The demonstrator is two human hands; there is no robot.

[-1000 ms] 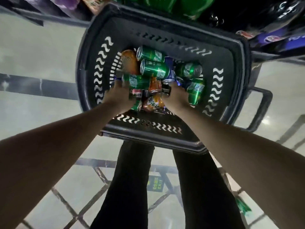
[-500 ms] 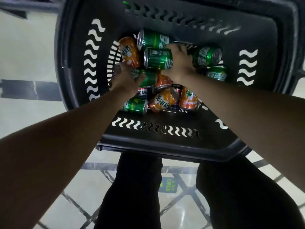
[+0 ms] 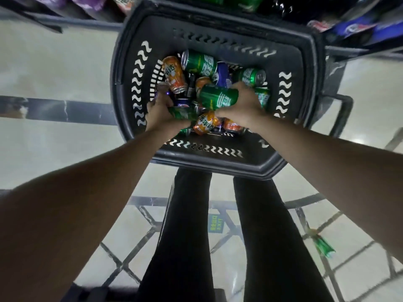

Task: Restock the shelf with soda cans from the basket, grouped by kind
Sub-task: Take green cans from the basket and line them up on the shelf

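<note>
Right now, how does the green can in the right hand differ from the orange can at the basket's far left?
The green can is gripped by the right hand above the pile; the orange can lies loose, untouched. Colours differ: green versus orange. The green one lies crosswise, the orange one points toward the camera. Both are in the basket.

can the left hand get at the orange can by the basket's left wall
Probably yes: the orange can lies on top of the pile, uncovered, just beyond the left hand. But that hand already grips a green can.
</note>
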